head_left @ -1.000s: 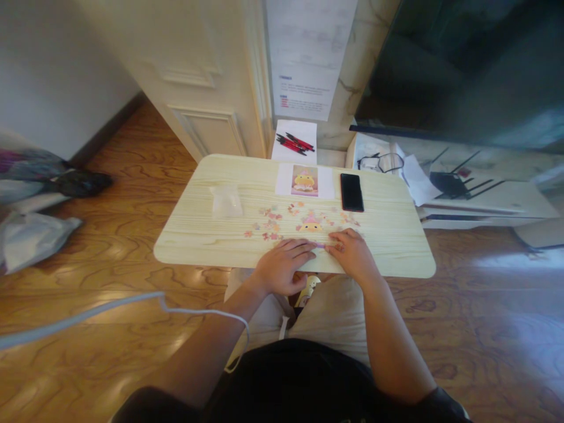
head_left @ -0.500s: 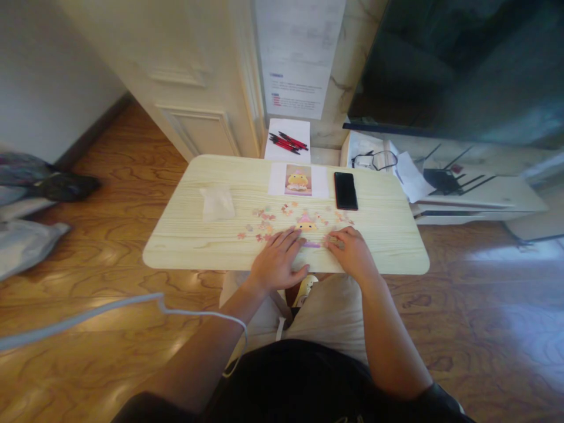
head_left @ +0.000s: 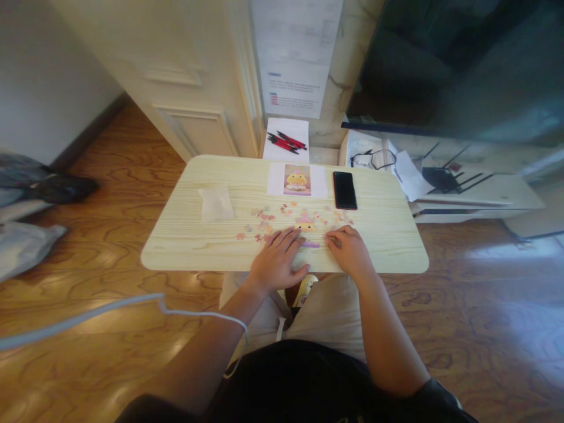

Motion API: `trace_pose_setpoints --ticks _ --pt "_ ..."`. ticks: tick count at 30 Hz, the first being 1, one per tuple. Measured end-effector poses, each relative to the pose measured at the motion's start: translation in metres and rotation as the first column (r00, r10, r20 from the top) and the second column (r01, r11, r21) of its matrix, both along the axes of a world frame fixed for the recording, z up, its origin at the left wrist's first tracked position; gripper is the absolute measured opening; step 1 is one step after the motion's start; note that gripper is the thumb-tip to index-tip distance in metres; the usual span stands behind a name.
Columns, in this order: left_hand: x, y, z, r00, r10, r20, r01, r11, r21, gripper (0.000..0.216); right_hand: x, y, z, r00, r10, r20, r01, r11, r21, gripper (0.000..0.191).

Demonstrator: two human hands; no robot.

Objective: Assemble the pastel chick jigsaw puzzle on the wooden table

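Change: since a second ago both hands have drawn apart; left hand slid left and forward, fingers now spread flat; right hand shifted slightly right.
Left hand (head_left: 277, 260): palm down on the table (head_left: 189, 247), fingers splayed, nothing gripped; fingertips touch the loose pieces (head_left: 263, 224) just ahead of it.
Right hand (head_left: 350, 251): palm down, fingers curled loosely; whether a piece is pinched under the fingertips cannot be told.
Puzzle (head_left: 305, 224): small assembled patch, yellow and pink, between the two hands and just ahead of the fingertips; a purple strip (head_left: 311, 244) lies in the gap between the hands.
Picture (head_left: 297, 180): reference card, well ahead of the hands.
Phone (head_left: 344, 190): ahead of the right hand, just right of the picture.
Bag (head_left: 215, 203): clear, ahead and left of the left hand, apart from it.
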State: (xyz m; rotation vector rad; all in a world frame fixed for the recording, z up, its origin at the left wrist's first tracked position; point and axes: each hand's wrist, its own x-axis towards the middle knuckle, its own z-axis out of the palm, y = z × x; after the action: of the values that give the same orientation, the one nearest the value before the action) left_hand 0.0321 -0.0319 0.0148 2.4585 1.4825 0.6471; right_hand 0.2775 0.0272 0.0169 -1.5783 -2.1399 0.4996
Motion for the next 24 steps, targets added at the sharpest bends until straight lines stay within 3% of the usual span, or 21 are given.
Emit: trace_pose_setpoints --ticks 10,24 --pt "-0.0084 -0.0064 -0.0059 0.993 -0.116 0.026 0.116 0.993 0.000 0.048 -0.0059 0.0025 0.0009 1.000 -0.002 0.020 0.002 1.000 0.002 0.018" --pt "-0.0095 -0.0060 -0.0043 0.994 -0.106 0.033 0.106 0.994 -0.011 0.046 -0.0083 0.0007 -0.0001 1.000 -0.007 0.011 0.007 1.000 0.022 0.016"
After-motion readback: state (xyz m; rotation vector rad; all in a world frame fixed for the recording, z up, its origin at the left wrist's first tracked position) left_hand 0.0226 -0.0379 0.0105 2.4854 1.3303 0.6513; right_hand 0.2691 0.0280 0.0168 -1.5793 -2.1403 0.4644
